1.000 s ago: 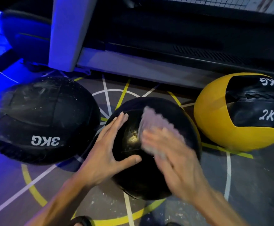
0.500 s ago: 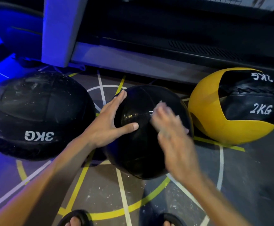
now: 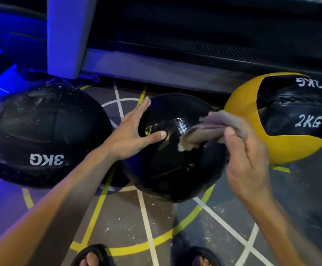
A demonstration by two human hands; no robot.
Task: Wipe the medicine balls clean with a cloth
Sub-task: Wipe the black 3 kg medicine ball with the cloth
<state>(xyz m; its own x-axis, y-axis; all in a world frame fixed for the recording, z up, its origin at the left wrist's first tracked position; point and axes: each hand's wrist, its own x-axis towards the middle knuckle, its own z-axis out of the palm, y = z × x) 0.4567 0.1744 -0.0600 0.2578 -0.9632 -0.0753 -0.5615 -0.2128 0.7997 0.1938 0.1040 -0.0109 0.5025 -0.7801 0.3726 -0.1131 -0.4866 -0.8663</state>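
Observation:
Three medicine balls sit in a row on the floor. The middle black ball (image 3: 173, 164) is shiny on top. My left hand (image 3: 133, 131) rests flat on its upper left side, fingers straight and thumb spread. My right hand (image 3: 246, 160) grips a greyish cloth (image 3: 212, 129) and holds it on the ball's upper right side. A dusty black ball (image 3: 41, 135) marked 3KG lies at the left. A yellow and black ball (image 3: 282, 120) marked 2KG lies at the right.
A pale upright post (image 3: 68, 35) and a dark machine base (image 3: 204, 54) stand right behind the balls. The grey floor (image 3: 118, 223) carries yellow and white painted lines. My two feet in dark sandals (image 3: 93, 256) show at the bottom edge.
My right hand has swept the cloth from the ball's top centre over to its right side, and the cloth shows again. My left hand stays on the ball. The view has pulled back.

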